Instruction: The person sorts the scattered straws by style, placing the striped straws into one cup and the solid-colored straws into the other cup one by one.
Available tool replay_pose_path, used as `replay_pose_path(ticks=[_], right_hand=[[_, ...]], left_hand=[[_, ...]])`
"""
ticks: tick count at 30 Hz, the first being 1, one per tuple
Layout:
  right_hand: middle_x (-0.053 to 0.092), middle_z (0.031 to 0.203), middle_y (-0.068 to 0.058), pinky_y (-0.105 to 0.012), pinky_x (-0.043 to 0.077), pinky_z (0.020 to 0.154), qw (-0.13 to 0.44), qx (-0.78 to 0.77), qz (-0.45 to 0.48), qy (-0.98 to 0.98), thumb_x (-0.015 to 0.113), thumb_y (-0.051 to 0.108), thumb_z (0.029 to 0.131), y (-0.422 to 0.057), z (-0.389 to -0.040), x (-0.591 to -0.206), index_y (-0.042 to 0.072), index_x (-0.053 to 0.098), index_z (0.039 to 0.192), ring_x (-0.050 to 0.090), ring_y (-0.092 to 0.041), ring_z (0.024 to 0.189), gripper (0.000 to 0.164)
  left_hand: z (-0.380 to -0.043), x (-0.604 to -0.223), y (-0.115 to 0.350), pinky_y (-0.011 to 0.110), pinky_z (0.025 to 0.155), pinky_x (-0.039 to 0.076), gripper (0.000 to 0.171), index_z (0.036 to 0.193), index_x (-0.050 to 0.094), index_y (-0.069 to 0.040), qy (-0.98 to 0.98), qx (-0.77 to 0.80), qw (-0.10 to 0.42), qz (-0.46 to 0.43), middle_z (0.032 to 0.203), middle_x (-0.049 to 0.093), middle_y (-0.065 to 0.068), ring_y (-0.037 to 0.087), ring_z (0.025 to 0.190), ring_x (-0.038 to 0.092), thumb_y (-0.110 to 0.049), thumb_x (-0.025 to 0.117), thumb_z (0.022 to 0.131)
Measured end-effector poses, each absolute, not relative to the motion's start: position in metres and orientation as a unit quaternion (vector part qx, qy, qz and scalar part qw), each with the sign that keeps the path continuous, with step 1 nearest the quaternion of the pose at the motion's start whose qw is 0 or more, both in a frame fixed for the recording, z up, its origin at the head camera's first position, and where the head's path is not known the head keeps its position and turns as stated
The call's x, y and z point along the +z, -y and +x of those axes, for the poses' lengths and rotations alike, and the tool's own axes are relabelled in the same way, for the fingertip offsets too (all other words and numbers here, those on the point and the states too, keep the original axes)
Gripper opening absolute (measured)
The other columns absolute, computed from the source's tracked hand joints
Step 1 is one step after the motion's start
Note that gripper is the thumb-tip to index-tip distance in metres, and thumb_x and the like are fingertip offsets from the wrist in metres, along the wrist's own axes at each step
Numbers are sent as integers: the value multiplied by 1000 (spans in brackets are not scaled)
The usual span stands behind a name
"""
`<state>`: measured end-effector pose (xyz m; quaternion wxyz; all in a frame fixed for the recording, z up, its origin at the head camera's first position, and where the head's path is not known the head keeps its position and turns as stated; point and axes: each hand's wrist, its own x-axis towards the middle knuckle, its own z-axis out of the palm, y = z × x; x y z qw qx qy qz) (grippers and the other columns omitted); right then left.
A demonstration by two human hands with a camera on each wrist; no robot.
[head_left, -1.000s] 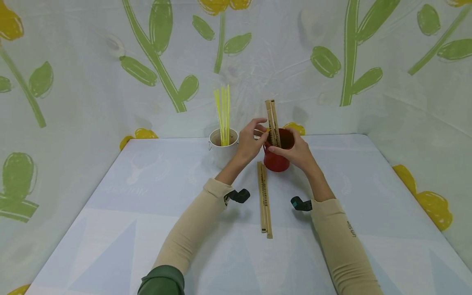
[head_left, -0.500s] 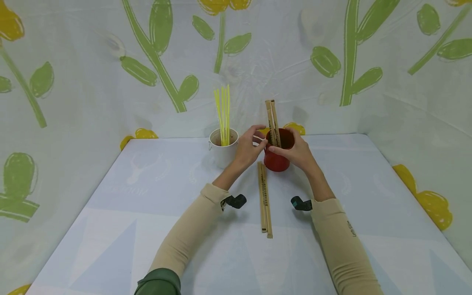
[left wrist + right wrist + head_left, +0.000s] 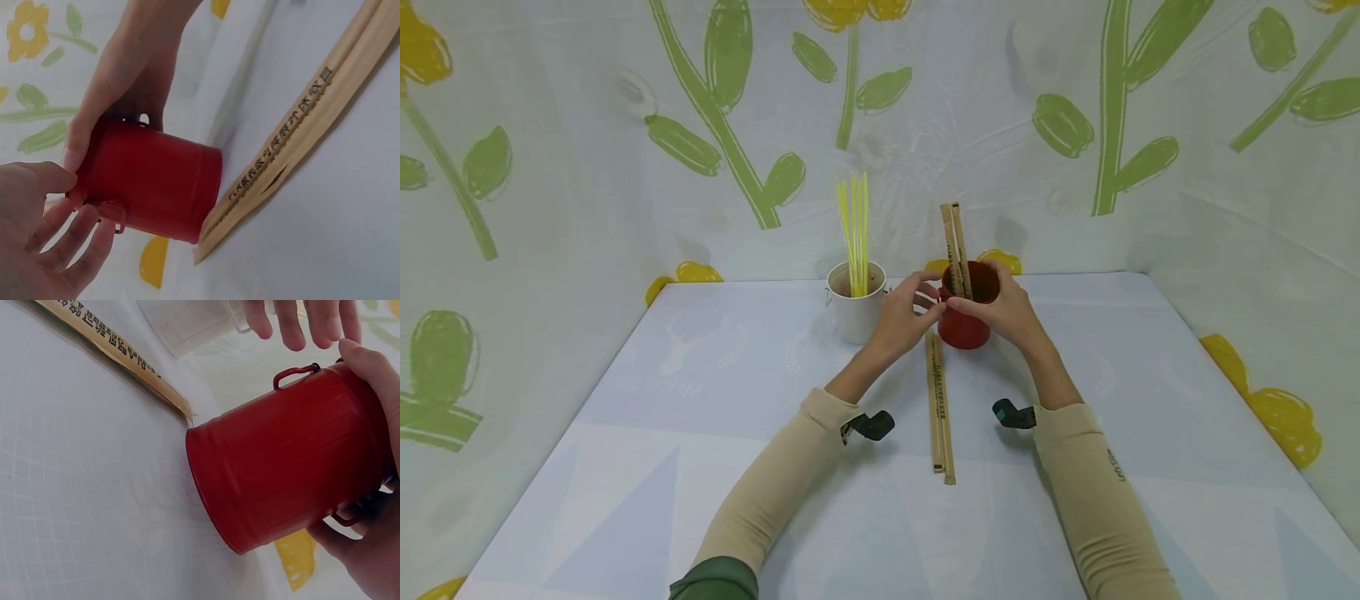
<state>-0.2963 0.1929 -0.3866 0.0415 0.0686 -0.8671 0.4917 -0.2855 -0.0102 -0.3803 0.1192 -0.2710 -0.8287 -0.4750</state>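
A small red bucket [image 3: 964, 332] stands upright near the back of the table. My right hand [image 3: 1011, 312] holds it at the rim, thumb on the near side and fingers round the far right. Two brown paper-wrapped straws [image 3: 955, 250] stand in it, their lower ends hidden. My left hand [image 3: 904, 321] is at the bucket's left side with fingers loosely bent and apart; in the left wrist view its thumb [image 3: 59, 178] lies by the rim, close to the right thumb. Whether it touches cannot be told. Two more wrapped straws [image 3: 940, 408] lie on the table in front.
Left of the red bucket stands a white bucket [image 3: 857, 318] with several yellow straws [image 3: 853, 237] in it, just behind my left hand. The table's back edge [image 3: 760, 282] meets a flower-printed curtain [image 3: 955, 100]. A small dark camera sits at each wrist.
My left hand has come away from the standing wrapped straws, moving down and towards me to the bucket's left side. The right hand, bucket and straws have stayed in place.
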Motion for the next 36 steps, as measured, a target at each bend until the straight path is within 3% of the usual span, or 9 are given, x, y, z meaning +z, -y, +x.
replay_pose_path(ticks=[9, 18, 25, 31, 36], right_hand=[[43, 148, -8, -54, 45, 104, 41, 489, 66, 869, 78, 55, 76, -192, -296, -386, 18, 26, 151, 41, -28, 135, 99], [44, 148, -8, -55, 45, 104, 39, 492, 65, 867, 79, 54, 76, -193, -296, -386, 18, 26, 151, 41, -28, 135, 98], [45, 146, -7, -54, 45, 105, 36, 499, 67, 863, 79, 52, 77, -193, -297, -387, 19, 29, 149, 42, -27, 133, 93], [45, 146, -7, -54, 45, 104, 41, 496, 67, 865, 79, 53, 77, -193, -297, -387, 20, 29, 149, 42, -27, 133, 94], [46, 145, -6, -53, 46, 103, 46, 494, 68, 865, 79, 53, 76, -193, -296, -387, 20, 30, 148, 43, -27, 132, 93]], left_hand=[[-268, -385, 14, 22, 75, 58, 45, 133, 53, -7, 839, -456, 99, -279, 110, 66, 16, 23, 91, 70, -12, 69, 91], [-253, -390, 19, 41, 83, 58, 48, 133, 52, -4, 842, -457, 68, -280, 112, 64, 19, 29, 92, 69, -12, 71, 90], [-246, -400, 25, 29, 73, 59, 46, 130, 55, -3, 852, -442, 65, -274, 104, 65, 13, 25, 88, 70, -12, 71, 89], [-241, -406, 29, 40, 79, 59, 46, 130, 55, -2, 854, -440, 57, -270, 105, 65, 16, 30, 89, 69, -10, 72, 87], [-238, -412, 31, 31, 77, 57, 48, 131, 56, -6, 876, -409, 42, -253, 105, 65, 11, 25, 88, 69, -13, 73, 86]])
